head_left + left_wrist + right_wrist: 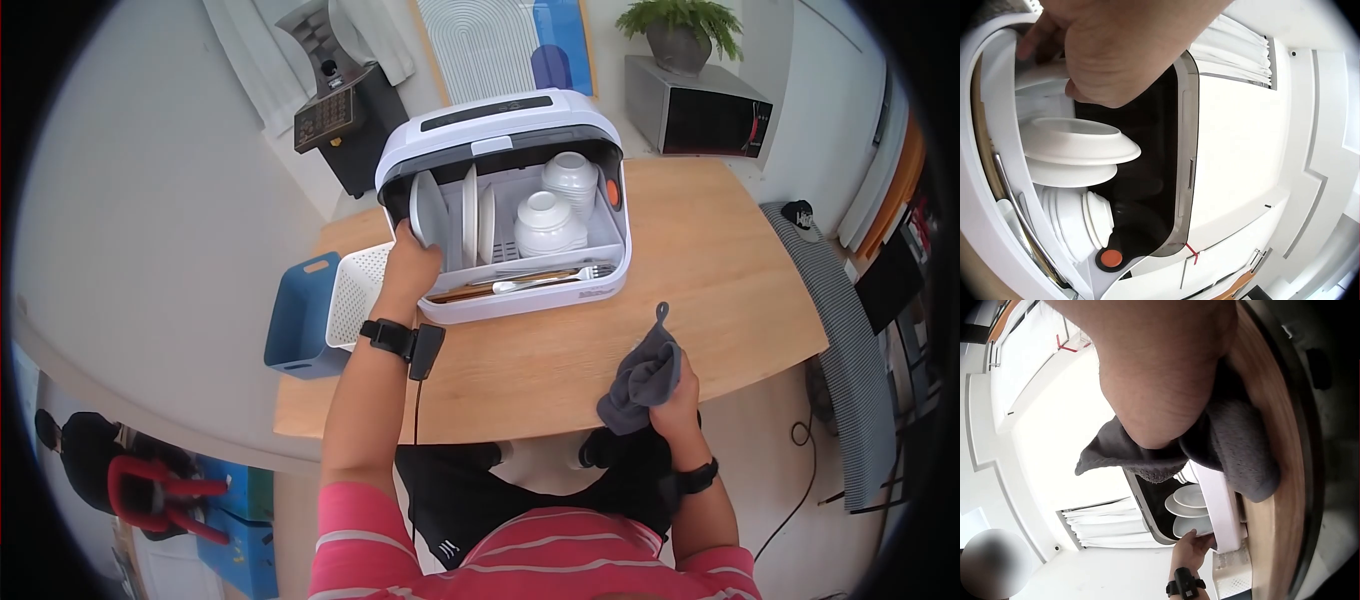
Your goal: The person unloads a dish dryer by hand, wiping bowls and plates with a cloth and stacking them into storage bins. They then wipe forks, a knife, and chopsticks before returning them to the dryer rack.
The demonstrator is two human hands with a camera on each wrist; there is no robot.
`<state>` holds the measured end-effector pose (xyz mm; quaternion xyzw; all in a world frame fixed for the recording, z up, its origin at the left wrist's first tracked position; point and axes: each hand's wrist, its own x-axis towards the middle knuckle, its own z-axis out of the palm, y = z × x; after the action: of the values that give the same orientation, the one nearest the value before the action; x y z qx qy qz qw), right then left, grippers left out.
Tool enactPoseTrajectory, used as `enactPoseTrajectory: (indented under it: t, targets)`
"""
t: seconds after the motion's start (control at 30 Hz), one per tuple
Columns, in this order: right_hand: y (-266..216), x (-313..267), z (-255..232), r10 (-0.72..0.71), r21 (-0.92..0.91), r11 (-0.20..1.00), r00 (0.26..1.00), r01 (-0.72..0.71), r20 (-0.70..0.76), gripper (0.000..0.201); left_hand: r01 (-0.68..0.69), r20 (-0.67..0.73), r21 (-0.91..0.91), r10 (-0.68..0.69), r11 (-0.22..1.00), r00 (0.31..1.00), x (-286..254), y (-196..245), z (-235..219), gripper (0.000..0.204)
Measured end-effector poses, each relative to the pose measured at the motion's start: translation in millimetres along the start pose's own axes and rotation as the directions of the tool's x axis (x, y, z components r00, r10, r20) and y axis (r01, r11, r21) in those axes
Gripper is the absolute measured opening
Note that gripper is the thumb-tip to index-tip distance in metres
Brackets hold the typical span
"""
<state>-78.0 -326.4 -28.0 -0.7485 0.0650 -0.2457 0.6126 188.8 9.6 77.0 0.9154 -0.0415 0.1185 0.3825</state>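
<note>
At the left end of the white dish cabinet (520, 305), the left hand (413, 268) grips the lower edge of an upright plate (428, 210); the right wrist view shows this plate (1192, 526) with the thumb on it. In the left wrist view the left hand (1094, 56) partly hides the plate. Two more plates (470, 215) stand upright beside it, with stacked white bowls (550, 225) to their right. Over the table's front edge the right hand (680, 400) holds a bunched dark grey cloth (640, 382), also seen around the right hand (1160, 381) in the right wrist view.
Cutlery (550, 282) lies in the cabinet's front tray. Left of the cabinet are a white perforated basket (350, 300) and a blue bin (300, 320). The cabinet's dark lid is raised. A microwave (700, 110) with a plant (680, 35) on it stands behind the wooden table (700, 260).
</note>
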Motion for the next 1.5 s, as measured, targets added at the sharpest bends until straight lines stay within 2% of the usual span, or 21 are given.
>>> enactPoseTrajectory:
  t: [0.23, 0.4, 0.47, 0.53, 0.57, 0.63, 0.7, 0.73, 0.8, 0.83, 0.9, 0.93, 0.97, 1.0, 1.07, 1.13, 1.2, 1.23, 1.3, 1.43, 1.5]
  targets:
    - [7.0, 0.7, 2.3, -0.033, -0.008, 0.999, 0.999, 0.033, -0.018, 0.041, -0.056, -0.079, 0.015, 0.057, 0.998, 0.995, -21.0, -5.3, -5.8, 0.074]
    - [3.1, 5.9, -0.1, 0.003, 0.039, 0.999, 1.000, -0.003, 0.000, 0.040, -0.258, -0.271, -0.188, 0.203, 0.948, 0.941, -97.7, -2.3, -13.1, 0.049]
    - [-3.6, 13.1, -2.6, 0.042, 0.084, 0.995, 0.999, -0.044, 0.024, 0.038, -0.206, -0.230, -0.315, 0.136, 0.927, 0.964, -141.0, -10.6, -8.4, 0.036]
    - [-31.6, 20.6, -10.4, 0.249, 0.150, 0.944, 0.934, -0.293, 0.256, 0.034, 0.021, 0.034, -0.666, 0.001, 0.745, 0.999, -175.4, -48.9, 14.9, 0.031]
    - [-39.0, 22.4, -8.2, 0.254, 0.140, 0.944, 0.930, -0.297, 0.265, 0.034, 0.071, 0.130, -0.698, 0.029, 0.712, 0.991, -192.7, -55.6, 20.3, 0.035]
    - [-52.2, 23.2, 3.8, 0.016, 0.090, 0.994, 0.881, -0.066, 0.473, 0.037, 0.125, 0.215, -0.729, 0.052, 0.673, 0.975, -210.5, -46.4, 29.1, 0.040]
    - [-72.0, 17.8, 34.2, -0.098, 0.125, 0.992, 0.803, 0.030, 0.587, 0.037, -0.296, 0.025, -0.609, 0.391, 0.736, 0.920, -226.0, -7.7, 24.7, 0.047]
    - [-80.5, 14.7, 52.9, -0.075, 0.140, 0.990, 0.757, -0.021, 0.650, 0.037, -0.292, 0.024, -0.608, 0.385, 0.738, 0.923, -231.0, 6.6, 20.5, 0.047]
    - [-86.7, 15.5, 75.7, -0.052, 0.148, 0.986, 0.703, -0.076, 0.709, 0.037, 0.101, 0.217, -0.933, 0.317, 0.346, 0.923, -235.2, 24.5, 12.4, 0.043]
    - [-84.3, 20.2, 85.2, 0.051, 0.066, 0.986, 0.661, -0.151, 0.748, 0.037, 0.101, 0.216, -0.933, 0.315, 0.345, 0.924, -233.6, 17.9, 13.0, 0.043]
    - [-85.8, 29.3, 93.0, 0.149, -0.023, 0.977, 0.609, -0.210, 0.779, 0.037, 0.171, 0.347, -0.696, 0.118, 0.698, 0.930, -223.8, 9.1, 10.8, 0.033]
    - [-87.0, 33.6, 93.5, 0.072, -0.077, 0.997, 0.659, -0.021, 0.749, 0.035, 0.273, 0.359, -0.675, -0.019, 0.685, 0.933, -223.7, 6.3, 7.3, 0.026]
    - [-88.2, 38.0, 93.4, -0.013, -0.139, 0.977, 0.691, 0.163, 0.722, 0.034, 0.272, 0.355, -0.680, -0.018, 0.681, 0.935, -221.8, -4.5, 8.9, 0.026]
    - [-92.0, 45.7, 92.1, -0.009, -0.145, 0.976, 0.692, 0.164, 0.722, 0.034, 0.329, 0.364, -0.740, -0.063, 0.586, 0.929, -218.4, -21.2, 14.9, 0.026]
    - [-108.8, 70.4, 88.5, 0.082, -0.312, 0.944, 0.838, 0.109, 0.539, 0.033, 0.376, 0.349, -0.801, -0.147, 0.466, 0.926, -215.2, -41.9, 20.5, 0.024]
    - [-133.0, 102.9, 94.2, -0.167, -0.334, 0.882, 0.885, 0.331, 0.434, 0.037, 0.400, 0.362, -0.832, -0.170, 0.384, 0.917, -212.1, -46.4, 19.5, 0.023]
    - [-152.7, 138.3, 104.7, -0.539, -0.505, 0.556, 0.749, 0.660, 0.385, 0.042, 0.433, 0.397, -0.845, -0.175, 0.313, 0.901, -209.6, -49.6, 17.3, 0.023]
    - [-160.9, 155.0, 112.5, -0.547, -0.497, 0.548, 0.738, 0.673, 0.396, 0.042, 0.423, 0.384, -0.854, -0.179, 0.305, 0.906, -209.9, -50.1, 16.6, 0.023]
    - [-172.7, 183.8, 129.4, -0.709, -0.554, 0.305, 0.573, 0.774, 0.410, 0.045, 0.435, 0.420, -0.837, -0.120, 0.332, 0.899, -209.8, -50.9, 14.7, 0.025]
    - [-165.8, 214.0, 150.6, -0.729, -0.578, 0.188, 0.507, 0.794, 0.460, 0.049, 0.412, 0.402, -0.843, -0.103, 0.347, 0.910, -213.3, -56.4, 15.2, 0.025]
    - [-165.6, 214.3, 154.1, -0.644, -0.544, 0.310, 0.593, 0.780, 0.483, 0.049, 0.411, 0.406, -0.849, -0.088, 0.332, 0.910, -213.2, -62.6, 16.6, 0.025]
